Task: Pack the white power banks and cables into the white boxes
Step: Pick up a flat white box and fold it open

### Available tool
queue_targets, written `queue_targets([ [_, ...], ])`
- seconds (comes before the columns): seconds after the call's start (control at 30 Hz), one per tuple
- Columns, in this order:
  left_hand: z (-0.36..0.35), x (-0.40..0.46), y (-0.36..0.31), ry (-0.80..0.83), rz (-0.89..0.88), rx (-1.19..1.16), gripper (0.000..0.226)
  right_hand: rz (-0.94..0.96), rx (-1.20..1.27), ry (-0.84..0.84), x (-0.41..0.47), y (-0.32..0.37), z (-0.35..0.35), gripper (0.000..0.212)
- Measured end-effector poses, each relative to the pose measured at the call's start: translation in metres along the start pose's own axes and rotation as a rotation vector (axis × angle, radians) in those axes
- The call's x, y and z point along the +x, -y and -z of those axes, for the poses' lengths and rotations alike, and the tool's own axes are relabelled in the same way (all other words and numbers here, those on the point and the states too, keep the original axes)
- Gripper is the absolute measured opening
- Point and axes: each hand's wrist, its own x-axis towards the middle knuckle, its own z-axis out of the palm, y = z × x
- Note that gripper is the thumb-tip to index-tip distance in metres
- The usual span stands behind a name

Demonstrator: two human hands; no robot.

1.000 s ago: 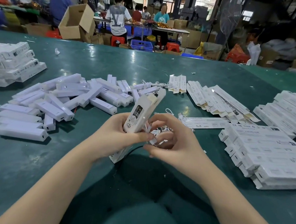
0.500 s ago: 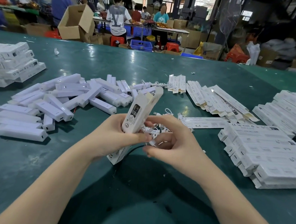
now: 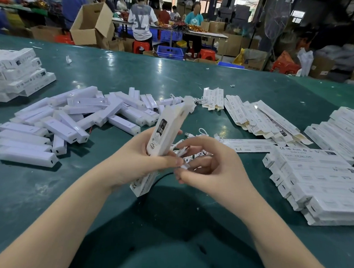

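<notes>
My left hand (image 3: 137, 162) grips a long white box (image 3: 168, 129), tilted with its open top end pointing up and away. My right hand (image 3: 215, 168) sits just right of it and pinches a bundled white cable (image 3: 188, 157) between thumb and fingers. A heap of white power banks (image 3: 70, 120) lies to the left on the green table (image 3: 175, 76). Loose white cables (image 3: 200, 133) lie just beyond my hands.
Flat unfolded boxes (image 3: 261, 119) lie fanned out at the centre right. Stacks of white boxes stand at the right (image 3: 321, 182), far right (image 3: 348, 130) and far left (image 3: 17, 74). Beyond the table's far edge are people, cardboard cartons and stools.
The box in my left hand has shifted slightly left and tilted more upright. My right hand has kept working the cable bundle close beside it.
</notes>
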Motion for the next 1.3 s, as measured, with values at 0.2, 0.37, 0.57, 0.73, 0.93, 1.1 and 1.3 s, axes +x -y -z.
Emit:
queue_targets([
  [0.2,0.004,0.002,0.003,-0.005,-0.038,-0.077,0.048,0.057,0.161,-0.091,-0.002,0.001,-0.004,0.027],
  [0.37,0.007,0.004,0.008,-0.180,-0.086,0.090,0.038,0.102,0.311,-0.239,0.002,0.005,0.006,0.017],
  [0.57,0.013,0.007,0.023,-0.399,-0.244,0.919,0.024,0.138,0.419,-0.321,0.009,0.012,0.029,0.014],
  [0.73,0.011,0.007,0.025,-0.390,-0.344,1.068,0.021,0.151,0.190,-0.246,0.006,0.006,0.026,0.010],
  [0.93,0.011,0.007,0.024,-0.411,-0.390,1.163,0.023,0.122,0.010,-0.161,0.004,0.003,0.025,0.018],
  [1.1,0.012,0.006,0.026,-0.424,-0.406,1.177,0.028,0.049,0.048,-0.070,0.005,0.005,0.024,0.018],
  [1.3,0.009,0.005,0.024,-0.394,-0.446,1.186,0.028,-0.026,0.156,-0.148,0.009,-0.002,0.022,0.015],
])
